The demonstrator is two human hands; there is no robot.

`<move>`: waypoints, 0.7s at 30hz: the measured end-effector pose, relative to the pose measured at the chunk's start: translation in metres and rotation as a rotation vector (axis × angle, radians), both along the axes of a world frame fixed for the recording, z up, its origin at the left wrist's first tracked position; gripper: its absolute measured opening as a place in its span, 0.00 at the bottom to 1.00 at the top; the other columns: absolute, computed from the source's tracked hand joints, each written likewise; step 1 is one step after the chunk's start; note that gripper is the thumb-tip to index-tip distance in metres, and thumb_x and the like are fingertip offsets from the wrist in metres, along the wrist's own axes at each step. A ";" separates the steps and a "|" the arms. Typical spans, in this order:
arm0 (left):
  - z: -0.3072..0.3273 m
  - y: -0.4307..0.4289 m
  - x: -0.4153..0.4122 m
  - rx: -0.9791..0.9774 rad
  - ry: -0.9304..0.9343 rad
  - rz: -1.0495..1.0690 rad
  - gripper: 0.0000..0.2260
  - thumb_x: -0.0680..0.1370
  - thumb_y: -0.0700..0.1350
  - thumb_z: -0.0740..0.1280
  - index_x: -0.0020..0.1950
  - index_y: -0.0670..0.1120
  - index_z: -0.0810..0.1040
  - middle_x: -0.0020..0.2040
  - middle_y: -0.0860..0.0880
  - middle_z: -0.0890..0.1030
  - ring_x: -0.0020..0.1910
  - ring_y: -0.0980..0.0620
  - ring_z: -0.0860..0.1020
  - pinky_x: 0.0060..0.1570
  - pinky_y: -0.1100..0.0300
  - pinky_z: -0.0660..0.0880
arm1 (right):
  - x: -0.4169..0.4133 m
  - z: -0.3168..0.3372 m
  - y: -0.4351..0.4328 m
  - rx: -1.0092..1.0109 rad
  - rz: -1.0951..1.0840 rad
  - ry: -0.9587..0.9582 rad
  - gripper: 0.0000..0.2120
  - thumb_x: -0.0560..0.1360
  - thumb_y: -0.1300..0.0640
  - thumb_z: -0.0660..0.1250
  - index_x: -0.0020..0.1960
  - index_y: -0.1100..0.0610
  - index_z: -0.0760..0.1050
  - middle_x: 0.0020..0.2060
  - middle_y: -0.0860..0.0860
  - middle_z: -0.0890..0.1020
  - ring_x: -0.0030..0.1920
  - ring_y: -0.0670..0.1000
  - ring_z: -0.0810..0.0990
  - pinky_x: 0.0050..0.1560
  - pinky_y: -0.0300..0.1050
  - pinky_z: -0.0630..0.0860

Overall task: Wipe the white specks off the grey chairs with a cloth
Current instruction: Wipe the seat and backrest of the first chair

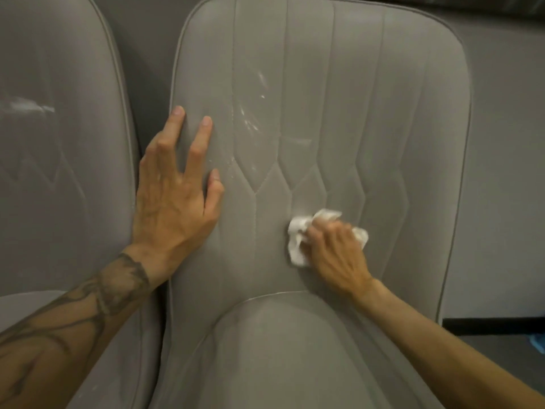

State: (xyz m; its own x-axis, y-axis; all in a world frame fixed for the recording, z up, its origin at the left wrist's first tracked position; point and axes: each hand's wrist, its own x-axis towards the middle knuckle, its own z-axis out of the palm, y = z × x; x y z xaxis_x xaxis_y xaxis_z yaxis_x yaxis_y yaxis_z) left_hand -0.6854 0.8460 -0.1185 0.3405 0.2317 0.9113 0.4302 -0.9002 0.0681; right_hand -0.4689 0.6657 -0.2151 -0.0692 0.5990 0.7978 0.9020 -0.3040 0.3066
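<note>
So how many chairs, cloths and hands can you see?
Grey chairs: 2, the middle chair and the left chair
Cloths: 1, the white cloth
Hands: 2, the left hand and the right hand
Total: 5

Looks dimly and warmly lit, with a plain grey wall [507, 172] behind, a dark band [501, 8] along its top right corner, a black skirting strip [495, 326] at its foot, grey floor [498, 346] below that and something small and blue [538, 343] at the right edge.
</note>
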 end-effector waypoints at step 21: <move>-0.001 0.001 0.000 -0.025 0.008 -0.007 0.30 0.82 0.47 0.61 0.84 0.47 0.60 0.82 0.37 0.59 0.78 0.37 0.64 0.77 0.44 0.64 | -0.005 -0.008 0.004 0.040 -0.044 -0.032 0.14 0.77 0.57 0.65 0.60 0.58 0.68 0.55 0.57 0.69 0.47 0.59 0.71 0.47 0.52 0.65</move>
